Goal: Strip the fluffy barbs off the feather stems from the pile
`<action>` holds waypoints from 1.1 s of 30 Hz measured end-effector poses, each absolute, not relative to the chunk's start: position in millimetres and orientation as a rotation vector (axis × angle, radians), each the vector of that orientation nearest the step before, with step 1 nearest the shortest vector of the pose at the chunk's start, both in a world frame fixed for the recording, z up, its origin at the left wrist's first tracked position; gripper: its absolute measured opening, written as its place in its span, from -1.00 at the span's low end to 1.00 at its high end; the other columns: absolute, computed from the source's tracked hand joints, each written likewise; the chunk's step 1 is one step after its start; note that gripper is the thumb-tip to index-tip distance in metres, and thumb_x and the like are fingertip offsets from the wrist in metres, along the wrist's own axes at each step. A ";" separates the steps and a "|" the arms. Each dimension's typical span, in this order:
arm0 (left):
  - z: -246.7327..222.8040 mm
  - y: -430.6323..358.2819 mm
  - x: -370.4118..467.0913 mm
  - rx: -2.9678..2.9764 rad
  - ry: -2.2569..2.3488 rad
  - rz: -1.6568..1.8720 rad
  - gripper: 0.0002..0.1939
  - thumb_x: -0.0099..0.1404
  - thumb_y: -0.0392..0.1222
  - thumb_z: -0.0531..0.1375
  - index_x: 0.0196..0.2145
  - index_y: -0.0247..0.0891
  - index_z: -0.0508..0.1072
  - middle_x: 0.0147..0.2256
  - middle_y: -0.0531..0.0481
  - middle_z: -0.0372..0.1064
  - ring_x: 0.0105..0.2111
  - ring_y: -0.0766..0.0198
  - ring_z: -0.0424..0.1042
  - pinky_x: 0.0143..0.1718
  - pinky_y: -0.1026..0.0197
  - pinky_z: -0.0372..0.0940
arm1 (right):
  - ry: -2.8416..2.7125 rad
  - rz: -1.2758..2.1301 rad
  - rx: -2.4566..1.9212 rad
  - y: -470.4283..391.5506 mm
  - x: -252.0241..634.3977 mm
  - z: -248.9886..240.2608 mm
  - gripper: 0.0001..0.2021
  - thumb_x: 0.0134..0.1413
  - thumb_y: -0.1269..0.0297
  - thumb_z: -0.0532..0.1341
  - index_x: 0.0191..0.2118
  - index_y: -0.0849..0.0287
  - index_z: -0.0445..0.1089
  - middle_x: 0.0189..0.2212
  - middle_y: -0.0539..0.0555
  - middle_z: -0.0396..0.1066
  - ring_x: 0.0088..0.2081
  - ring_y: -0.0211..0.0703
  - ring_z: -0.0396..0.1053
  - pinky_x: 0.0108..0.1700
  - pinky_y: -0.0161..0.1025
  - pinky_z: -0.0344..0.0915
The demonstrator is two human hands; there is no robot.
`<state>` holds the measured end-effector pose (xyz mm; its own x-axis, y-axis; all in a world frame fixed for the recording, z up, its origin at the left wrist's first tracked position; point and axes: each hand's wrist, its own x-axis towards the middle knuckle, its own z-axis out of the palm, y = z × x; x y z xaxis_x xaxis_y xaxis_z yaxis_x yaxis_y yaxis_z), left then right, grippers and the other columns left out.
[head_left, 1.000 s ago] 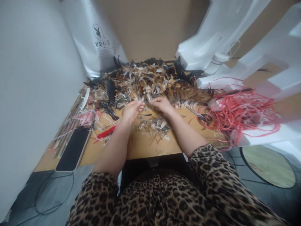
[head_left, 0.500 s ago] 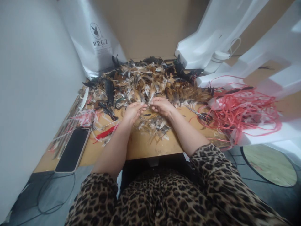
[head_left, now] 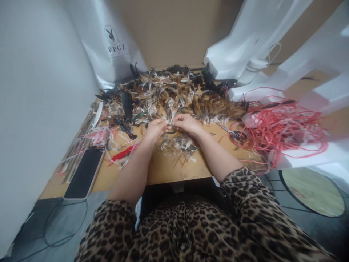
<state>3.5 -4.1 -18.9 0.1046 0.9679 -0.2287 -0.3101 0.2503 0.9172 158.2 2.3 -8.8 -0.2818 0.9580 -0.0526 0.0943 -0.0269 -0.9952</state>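
A wide pile of brown, white and black feathers (head_left: pixel 174 87) covers the back of the wooden table (head_left: pixel 163 173). At its front edge my left hand (head_left: pixel 157 130) and my right hand (head_left: pixel 185 123) meet, fingertips nearly touching. Both are closed in a pinch. A small brown-and-white feather (head_left: pixel 172 113) rises from between the fingertips, its base in my right hand's fingers. What my left fingers pinch is too small to make out. Loose feather bits (head_left: pixel 181 147) lie on the table just below my hands.
A phone (head_left: pixel 84 174) lies at the left edge, near pink-white strips (head_left: pixel 99 136) and a red feather piece (head_left: pixel 122 154). Scissors (head_left: pixel 237 135) lie right of my hands beside a tangle of red strings (head_left: pixel 283 125). Behind stand a white bag (head_left: pixel 109 62) and a white bottle (head_left: pixel 252 71).
My two hands have come slightly closer together, the right one moving a little to the left. The feather at the fingertips has shifted left with it.
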 end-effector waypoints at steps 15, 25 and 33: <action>-18.1 -3.6 0.6 0.822 0.960 1.090 -0.88 0.02 -0.31 0.27 -0.47 -0.43 0.41 -0.49 -0.09 0.45 -0.58 0.49 0.36 -0.58 0.47 0.23 | -1.202 1.543 -1.050 12.5 165.1 -12.0 -0.67 -0.36 0.18 0.38 -0.55 0.25 0.25 -0.78 -0.10 0.21 -0.73 -0.45 0.11 -0.71 -0.47 0.01; -21.6 -1.9 -3.4 0.833 0.907 0.995 -0.88 0.04 -0.32 0.26 -0.44 -0.46 0.43 -0.44 -0.16 0.47 -0.56 0.45 0.40 -0.59 0.47 0.24 | -1.262 1.537 -1.023 13.3 168.0 -13.2 -0.73 -0.32 0.20 0.35 -0.51 0.28 0.33 -0.73 -0.05 0.27 -0.68 -0.42 0.16 -0.66 -0.45 0.06; -17.5 -6.2 -0.4 0.879 0.929 0.946 -0.88 0.02 -0.32 0.27 -0.47 -0.46 0.44 -0.48 -0.14 0.46 -0.59 0.46 0.38 -0.59 0.47 0.24 | -1.456 1.356 -1.104 10.9 164.1 -12.1 -0.75 -0.24 0.17 0.30 -0.51 0.26 0.32 -0.75 -0.11 0.22 -0.70 -0.47 0.06 -0.65 -0.46 -0.03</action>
